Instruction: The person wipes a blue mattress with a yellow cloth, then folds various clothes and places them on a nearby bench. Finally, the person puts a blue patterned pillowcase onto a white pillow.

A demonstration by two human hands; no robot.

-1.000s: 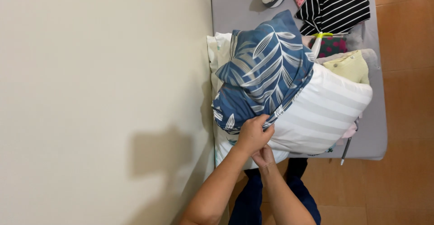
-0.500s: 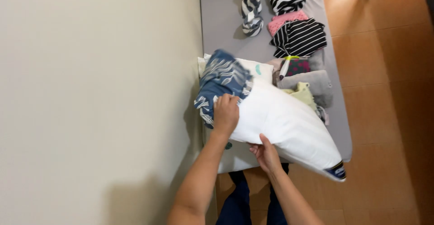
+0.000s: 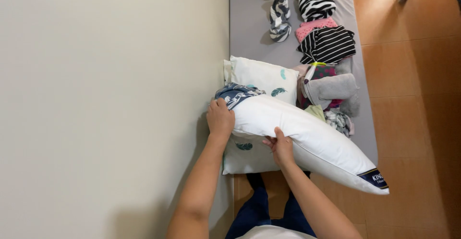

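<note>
Gripping a plump white pillow [image 3: 307, 138] w/ both hands, a person is standing at the near end of a narrow grey mattress [image 3: 249, 32] that is running along a pale wall [image 3: 105, 99]. The left hand [image 3: 220, 120] is closing around the pillow's left end, right where a bunched blue leaf-print pillowcase [image 3: 235, 95] is gathering; fingers are curling over fabric & pillow together. The right hand [image 3: 281, 147] is pinching the pillow's near edge from below, thumb on top. The pillow is lying tilted across the mattress, its far corner w/ a dark label [image 3: 374, 177] overhanging the orange tiled floor [image 3: 413, 99]. Beneath it a second pillow in a white feather-print case [image 3: 261, 78] is lying flat. Beyond, folded clothes incl. a striped black top [image 3: 326, 44] are sitting in a row. Judging by the bunching, the case is only covering one end; working it along probably calls for a firm hold on that end.
</note>
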